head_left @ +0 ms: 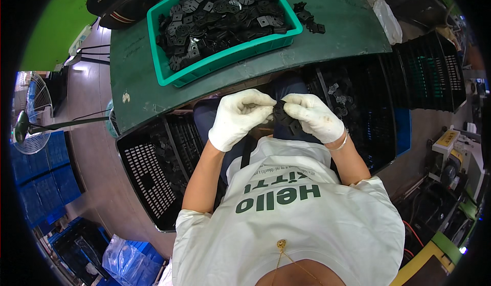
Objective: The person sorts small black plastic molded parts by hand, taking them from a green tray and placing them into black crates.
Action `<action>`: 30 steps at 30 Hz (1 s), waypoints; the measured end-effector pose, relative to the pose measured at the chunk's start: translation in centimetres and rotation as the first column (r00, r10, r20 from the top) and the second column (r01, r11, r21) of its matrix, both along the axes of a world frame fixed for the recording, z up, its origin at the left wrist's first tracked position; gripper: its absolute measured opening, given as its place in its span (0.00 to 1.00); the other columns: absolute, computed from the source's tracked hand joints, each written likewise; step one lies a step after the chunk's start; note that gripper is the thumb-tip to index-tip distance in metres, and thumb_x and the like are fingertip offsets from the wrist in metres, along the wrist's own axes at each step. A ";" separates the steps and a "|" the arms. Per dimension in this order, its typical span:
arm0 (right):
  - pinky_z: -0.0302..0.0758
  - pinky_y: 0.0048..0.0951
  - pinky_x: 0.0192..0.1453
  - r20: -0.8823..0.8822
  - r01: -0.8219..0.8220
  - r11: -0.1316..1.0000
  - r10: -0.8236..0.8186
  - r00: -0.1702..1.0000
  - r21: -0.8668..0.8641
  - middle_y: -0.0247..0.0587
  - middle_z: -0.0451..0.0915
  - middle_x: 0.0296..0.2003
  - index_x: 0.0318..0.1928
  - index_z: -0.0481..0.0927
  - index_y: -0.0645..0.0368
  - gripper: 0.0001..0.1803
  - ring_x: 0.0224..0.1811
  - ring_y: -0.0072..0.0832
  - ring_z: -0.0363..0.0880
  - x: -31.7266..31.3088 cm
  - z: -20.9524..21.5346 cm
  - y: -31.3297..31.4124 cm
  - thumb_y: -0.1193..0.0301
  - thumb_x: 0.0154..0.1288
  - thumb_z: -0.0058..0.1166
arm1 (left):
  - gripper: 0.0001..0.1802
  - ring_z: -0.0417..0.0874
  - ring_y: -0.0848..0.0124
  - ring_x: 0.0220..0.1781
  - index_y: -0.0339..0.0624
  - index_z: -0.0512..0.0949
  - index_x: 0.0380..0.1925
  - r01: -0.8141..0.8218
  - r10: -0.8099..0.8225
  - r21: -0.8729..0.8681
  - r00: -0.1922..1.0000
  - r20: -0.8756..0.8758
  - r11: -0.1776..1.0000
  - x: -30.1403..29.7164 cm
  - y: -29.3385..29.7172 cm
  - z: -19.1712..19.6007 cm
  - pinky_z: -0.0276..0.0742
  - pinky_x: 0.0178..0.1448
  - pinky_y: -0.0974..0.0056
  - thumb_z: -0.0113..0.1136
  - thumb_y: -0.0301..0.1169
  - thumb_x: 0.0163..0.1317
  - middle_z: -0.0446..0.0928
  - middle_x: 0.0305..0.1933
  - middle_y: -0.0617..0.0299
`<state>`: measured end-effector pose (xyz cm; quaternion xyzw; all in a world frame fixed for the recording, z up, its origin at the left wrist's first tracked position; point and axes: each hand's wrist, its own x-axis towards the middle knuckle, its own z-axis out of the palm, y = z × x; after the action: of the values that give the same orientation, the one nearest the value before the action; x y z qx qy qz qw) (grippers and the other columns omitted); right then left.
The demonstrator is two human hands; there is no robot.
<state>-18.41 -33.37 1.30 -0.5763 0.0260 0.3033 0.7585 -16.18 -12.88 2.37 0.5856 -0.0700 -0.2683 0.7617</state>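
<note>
Both of my hands wear white gloves and meet over my lap, just in front of the table edge. Between them is a small black plastic part [281,113], partly covered by the fingers. My left hand [240,116] pinches its left side with thumb and forefinger. On the other side my right hand [314,116] grips it, fingers curled. Beyond them, a green tray [230,60] on the table is heaped with similar black parts [220,17]. A few loose black pieces [309,20] lie to the right of the tray.
The dark green table [342,45] spans the far side. A black crate [148,173] with parts stands at my left, another [381,127] at my right. A dark bag [123,2] sits on the table's far left. A fan [36,112] stands farther left.
</note>
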 end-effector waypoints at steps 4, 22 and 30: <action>0.64 0.14 0.32 0.036 -0.058 0.987 0.064 0.997 -0.151 0.27 0.76 0.30 0.41 0.79 0.64 0.16 0.30 0.10 0.67 0.3 1.6 0.3 0.63 0.63 0.53 | 0.07 0.78 0.76 0.33 0.30 0.79 0.35 -0.031 0.031 -0.010 0.999 0.006 0.999 0.0 0.0 -0.5 0.75 0.40 0.73 0.59 0.20 0.56 0.77 0.35 0.61; 0.74 0.19 0.40 0.211 0.306 0.952 -0.293 0.932 -0.029 0.35 0.78 0.37 0.47 0.73 0.64 0.12 0.36 0.16 0.75 -1.1 1.0 3.2 0.78 0.63 0.51 | 0.12 0.79 0.74 0.41 0.31 0.78 0.42 -0.378 0.376 0.030 0.925 0.046 0.926 -4.0 -2.3 -1.3 0.79 0.42 0.72 0.58 0.21 0.57 0.75 0.47 0.59; 0.73 0.19 0.40 0.164 0.260 0.964 -0.266 0.950 0.059 0.34 0.76 0.35 0.46 0.73 0.65 0.11 0.36 0.16 0.74 -0.9 1.7 3.0 0.78 0.63 0.51 | 0.10 0.78 0.75 0.25 0.34 0.79 0.36 -0.516 0.268 0.293 0.757 0.596 0.805 -4.1 -2.2 -1.4 0.73 0.28 0.72 0.60 0.19 0.52 0.77 0.34 0.57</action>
<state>-19.36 -30.39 2.98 -0.5776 0.0321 0.1494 0.8019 -20.23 -15.07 0.94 0.7935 -0.0853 0.0649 0.5990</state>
